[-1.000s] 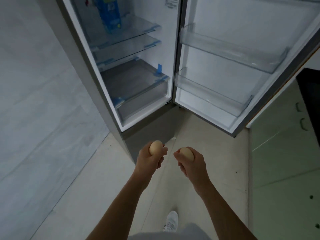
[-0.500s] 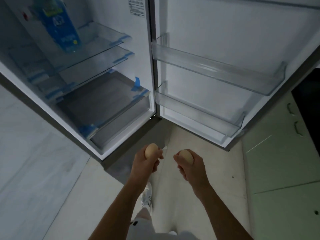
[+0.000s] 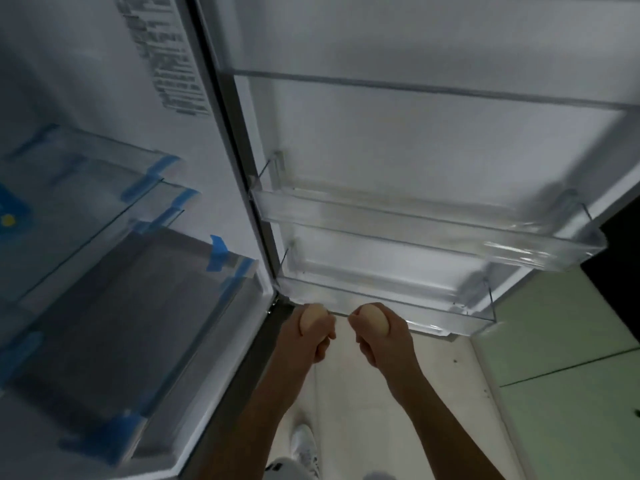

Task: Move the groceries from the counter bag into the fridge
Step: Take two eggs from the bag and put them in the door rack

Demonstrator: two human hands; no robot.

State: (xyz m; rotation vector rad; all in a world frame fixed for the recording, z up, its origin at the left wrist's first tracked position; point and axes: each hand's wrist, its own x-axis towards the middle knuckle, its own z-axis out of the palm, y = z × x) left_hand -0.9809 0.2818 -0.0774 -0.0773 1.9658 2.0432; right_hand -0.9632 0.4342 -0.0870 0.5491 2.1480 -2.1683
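Note:
I hold one pale egg in each hand. My left hand (image 3: 304, 344) is shut on the left egg (image 3: 311, 318); my right hand (image 3: 384, 344) is shut on the right egg (image 3: 372, 320). Both hands sit just below the front rim of the lowest door bin (image 3: 433, 313) of the open fridge door (image 3: 415, 140). The fridge interior is on the left, with glass shelves (image 3: 90, 174) and a crisper drawer (image 3: 138, 323). A blue carton (image 3: 10, 213) shows at the far left edge, mostly cut off.
A second clear door bin (image 3: 450, 237) hangs above the lowest one, and a rail (image 3: 415, 88) above that. Pale green cabinet fronts (image 3: 554, 375) stand at the right. My white shoe (image 3: 304, 448) is on the light floor below.
I have stepped closer to the fridge, which now fills the view. Both hands, still holding the eggs, have risen to the rim of the lowest door bin.

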